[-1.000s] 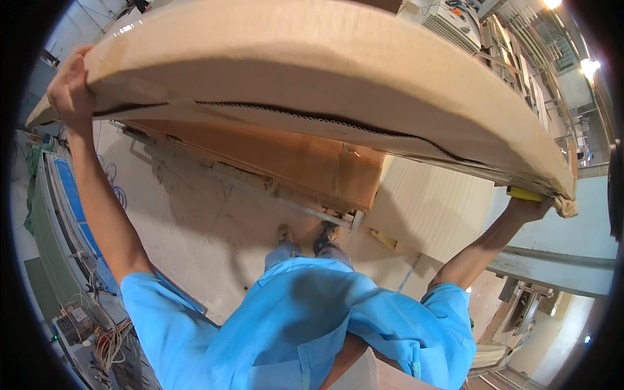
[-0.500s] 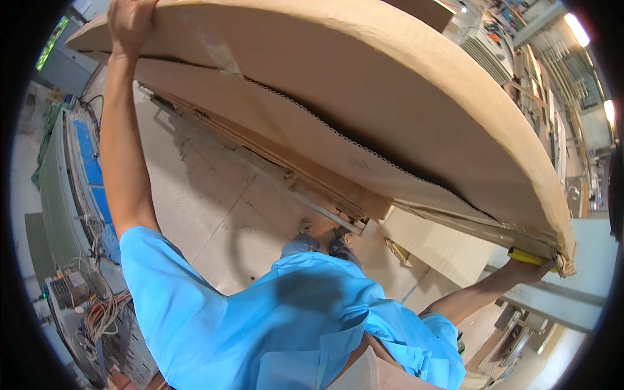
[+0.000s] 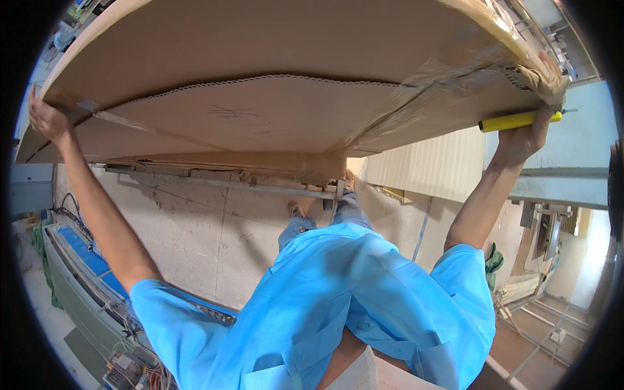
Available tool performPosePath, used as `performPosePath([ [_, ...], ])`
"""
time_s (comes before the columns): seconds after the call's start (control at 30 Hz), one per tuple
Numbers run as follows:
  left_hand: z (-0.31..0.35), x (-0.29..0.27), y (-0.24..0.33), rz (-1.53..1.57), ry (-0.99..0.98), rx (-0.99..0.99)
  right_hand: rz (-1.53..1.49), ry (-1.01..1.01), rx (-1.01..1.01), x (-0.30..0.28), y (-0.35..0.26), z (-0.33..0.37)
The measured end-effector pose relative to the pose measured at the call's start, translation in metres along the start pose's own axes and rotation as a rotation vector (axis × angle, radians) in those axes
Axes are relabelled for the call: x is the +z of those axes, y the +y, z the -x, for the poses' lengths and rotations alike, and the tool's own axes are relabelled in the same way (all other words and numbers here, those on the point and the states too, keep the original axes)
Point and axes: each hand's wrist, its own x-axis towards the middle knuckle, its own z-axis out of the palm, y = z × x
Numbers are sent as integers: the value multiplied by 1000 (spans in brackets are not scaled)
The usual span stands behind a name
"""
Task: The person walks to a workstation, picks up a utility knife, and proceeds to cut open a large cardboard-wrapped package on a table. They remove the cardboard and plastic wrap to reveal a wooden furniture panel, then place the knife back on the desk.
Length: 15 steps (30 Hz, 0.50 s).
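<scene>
A large, flat cardboard-wrapped package (image 3: 273,39) is tilted up in front of me and fills the top of the view. Clear tape crosses its seams, and one cardboard edge bows away from the layer behind. My left hand (image 3: 49,120) grips the package's left edge, thumb side pointing up. At the right corner, my right hand (image 3: 536,123) presses round the crumpled cardboard edge. A yellow utility knife (image 3: 517,121) lies across that palm, its thin blade tip sticking out on the right side.
Beneath the package, flat cardboard pieces lie on a metal-edged support (image 3: 260,184) close to my feet. A ribbed cream panel (image 3: 429,166) stands to the right, before a pale blue surface (image 3: 578,143). Machinery with blue strips (image 3: 84,250) and cables runs along my left.
The package has swung round to sit more squarely across the view. My left hand has come down and left, while my right hand has risen with the knife.
</scene>
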Motion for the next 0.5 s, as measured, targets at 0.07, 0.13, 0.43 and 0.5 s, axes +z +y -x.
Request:
performPosePath([
  [0.07, 47, 14, 15, 74, 270, -87, -92, -56, 23, 5, 3, -7],
  [0.13, 120, 10, 29, 441, 228, -272, -61, -10, 30, 3, 7, -16],
  [0.43, 616, 27, 346, 730, -952, -2078, -435, -327, -17, 4, 30, -41],
  [0.5, 654, 22, 399, 949, -931, -2375, -258, -307, -14, 4, 27, -37],
])
